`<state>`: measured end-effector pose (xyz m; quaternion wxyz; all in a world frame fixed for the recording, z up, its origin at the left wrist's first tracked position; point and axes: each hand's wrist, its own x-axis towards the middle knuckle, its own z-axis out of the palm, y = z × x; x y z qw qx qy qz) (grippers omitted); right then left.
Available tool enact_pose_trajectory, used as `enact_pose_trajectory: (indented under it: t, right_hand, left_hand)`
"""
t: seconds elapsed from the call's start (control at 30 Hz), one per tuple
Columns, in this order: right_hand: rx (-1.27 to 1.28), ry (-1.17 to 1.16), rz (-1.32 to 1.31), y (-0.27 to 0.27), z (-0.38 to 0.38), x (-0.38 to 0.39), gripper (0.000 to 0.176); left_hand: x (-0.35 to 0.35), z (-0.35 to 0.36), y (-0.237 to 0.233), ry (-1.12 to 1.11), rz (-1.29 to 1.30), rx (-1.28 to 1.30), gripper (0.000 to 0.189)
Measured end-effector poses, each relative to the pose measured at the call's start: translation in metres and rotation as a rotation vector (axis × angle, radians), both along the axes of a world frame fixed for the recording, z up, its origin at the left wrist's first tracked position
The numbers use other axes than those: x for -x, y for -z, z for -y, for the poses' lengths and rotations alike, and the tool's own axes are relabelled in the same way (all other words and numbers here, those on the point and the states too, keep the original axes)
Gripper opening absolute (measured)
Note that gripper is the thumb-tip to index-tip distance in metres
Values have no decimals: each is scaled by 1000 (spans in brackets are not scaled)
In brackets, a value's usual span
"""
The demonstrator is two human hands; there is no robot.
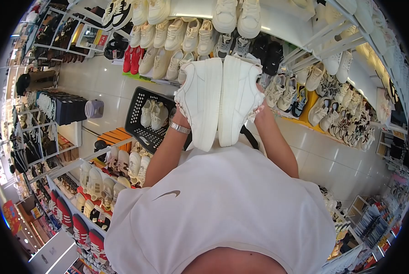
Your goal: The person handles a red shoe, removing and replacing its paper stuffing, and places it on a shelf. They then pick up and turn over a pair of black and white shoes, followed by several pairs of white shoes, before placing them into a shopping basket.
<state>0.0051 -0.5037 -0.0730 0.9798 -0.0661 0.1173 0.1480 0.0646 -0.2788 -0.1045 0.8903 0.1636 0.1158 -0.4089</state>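
A pair of white sneakers is held up in front of my chest, their pale soles side by side and facing each other. My left hand (181, 118), with a metal watch (180, 128) on its wrist, is closed on the left sneaker (199, 98). On the other side, my right hand (260, 112) grips the right sneaker (241, 98). Most of the fingers on both hands are hidden behind the shoes. Below the left forearm's level of reach, a black basket (133, 112) holds a pair of light sneakers (154, 114) on the floor.
Shelves ahead carry rows of white and cream sneakers (175, 34), with red shoes (132, 59) and black shoes (267, 54) among them. More sneakers (95, 182) fill a rack at left. A waste bin (94, 109) stands on the tiled floor (108, 75).
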Motion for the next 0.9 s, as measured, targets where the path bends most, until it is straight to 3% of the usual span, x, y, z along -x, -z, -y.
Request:
enact_pose_trajectory:
  t: [0.13,0.23,0.3,0.43,0.5,0.53,0.6,0.63,0.7,0.8,0.9]
  right_hand:
    - [21,-12,-18,4,1,2,33]
    - [44,-23,-32,10,4,5,33]
    - [59,-32,-40,13,6,6,33]
    - [79,-44,-46,18,4,5,33]
    - [353,-1,-181,19,-1,7,39]
    - [350,1,-183,18,-1,9,39]
    - [303,24,-182,12,-1,12,47]
    - [303,24,-183,7,-1,14,47]
    - [66,34,-203,-5,-4,17,63]
    - [42,73,-167,-12,-8,28,75]
    - [255,75,-186,-6,-11,33,85]
  left_hand:
    - [-2,-9,0,0,132,-77,48]
    - [-8,-26,-23,71,151,113,45]
    - [-16,-29,-47,217,378,-818,42]
    - [-13,-36,-56,117,144,-631,47]
    - [1,-41,-55,37,478,-734,48]
    - [6,-42,-55,40,477,-736,48]
    - [17,-40,-55,26,163,-316,54]
    - [24,-38,-54,26,163,-316,54]
    - [37,-32,-51,-65,176,-442,54]
    - [56,-19,-61,-96,94,-537,55]
    - [59,-12,-48,-107,73,-527,59]
